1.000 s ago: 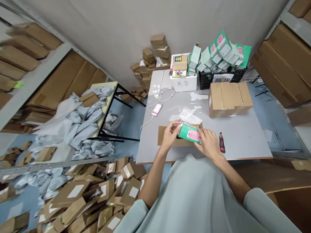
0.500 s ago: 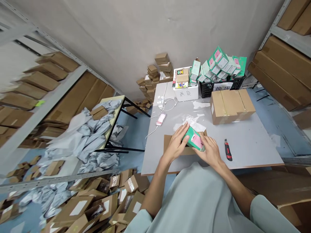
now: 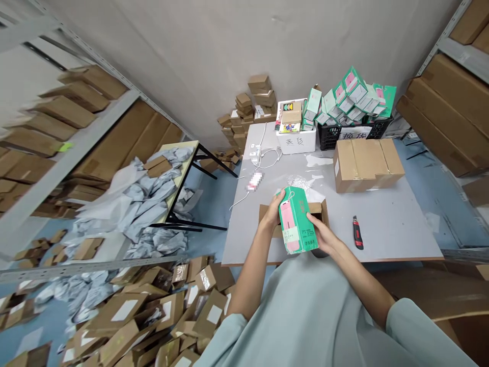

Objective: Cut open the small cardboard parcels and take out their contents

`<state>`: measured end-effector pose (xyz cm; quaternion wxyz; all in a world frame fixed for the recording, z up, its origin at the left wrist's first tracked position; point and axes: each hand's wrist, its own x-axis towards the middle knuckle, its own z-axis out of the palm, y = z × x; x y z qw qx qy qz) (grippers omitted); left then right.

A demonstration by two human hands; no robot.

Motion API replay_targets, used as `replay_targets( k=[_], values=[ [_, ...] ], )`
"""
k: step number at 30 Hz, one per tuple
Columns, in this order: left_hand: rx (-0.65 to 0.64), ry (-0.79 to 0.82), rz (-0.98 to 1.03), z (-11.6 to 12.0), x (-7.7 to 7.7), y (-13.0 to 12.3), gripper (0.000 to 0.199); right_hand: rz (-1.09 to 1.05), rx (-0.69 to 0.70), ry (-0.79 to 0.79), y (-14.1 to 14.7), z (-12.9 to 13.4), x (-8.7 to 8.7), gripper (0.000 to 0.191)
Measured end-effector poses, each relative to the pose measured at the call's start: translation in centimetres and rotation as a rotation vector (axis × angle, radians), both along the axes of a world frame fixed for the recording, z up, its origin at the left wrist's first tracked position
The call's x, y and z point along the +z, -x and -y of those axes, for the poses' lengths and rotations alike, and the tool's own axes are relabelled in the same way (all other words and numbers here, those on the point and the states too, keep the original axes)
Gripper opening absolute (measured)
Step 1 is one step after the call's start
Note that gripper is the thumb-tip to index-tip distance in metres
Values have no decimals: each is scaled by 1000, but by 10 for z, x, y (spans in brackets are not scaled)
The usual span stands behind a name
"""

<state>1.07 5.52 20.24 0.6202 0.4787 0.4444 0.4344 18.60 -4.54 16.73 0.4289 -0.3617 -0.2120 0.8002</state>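
Note:
A green product box [image 3: 301,219] with a pink picture on one side is held up between both hands. My left hand [image 3: 272,210] grips its left upper edge, and my right hand [image 3: 323,233] presses on its right side with the thumb in front. Behind and below it, on the grey table [image 3: 244,234], stands an open cardboard box [image 3: 324,211], partly hidden by the green box. Crumpled clear plastic wrap [image 3: 299,182] lies just beyond it.
A red and black utility knife [image 3: 357,233] and a closed carton [image 3: 369,165] are on the right of the table. At the back stand a white bin [image 3: 296,142] and a black crate [image 3: 330,137] piled with green boxes. Opened cartons [image 3: 153,316] cover the floor at left.
The green box has been raised out of the open cardboard box and tilted toward me, showing its larger sides. Both hands have shifted to its edges.

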Motion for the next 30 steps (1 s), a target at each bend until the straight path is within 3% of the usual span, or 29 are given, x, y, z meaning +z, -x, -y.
replay_targets(
  k=[3,5,8,12,18,23,30],
  values=[
    [-9,121,38,1,-4,-5,68,-25,-13,12,2,2,-4,69],
    [55,125,29,-3,-4,-4,64,50,-57,-73,-2,5,-3,69],
    [181,74,-10,-11,-4,-1,59,268,-122,-221,-16,10,-1,81],
    [270,-75,-150,-19,2,-4,50,419,-74,-263,-26,17,-4,100],
    [254,-219,-267,-24,13,-8,54,223,-196,-246,-22,27,-5,85],
    [100,-196,-177,-28,24,3,60,-28,-105,-118,-26,36,-10,58],
    [46,-121,21,-16,29,-9,58,-100,-65,-49,-24,37,-18,54]
  ],
)
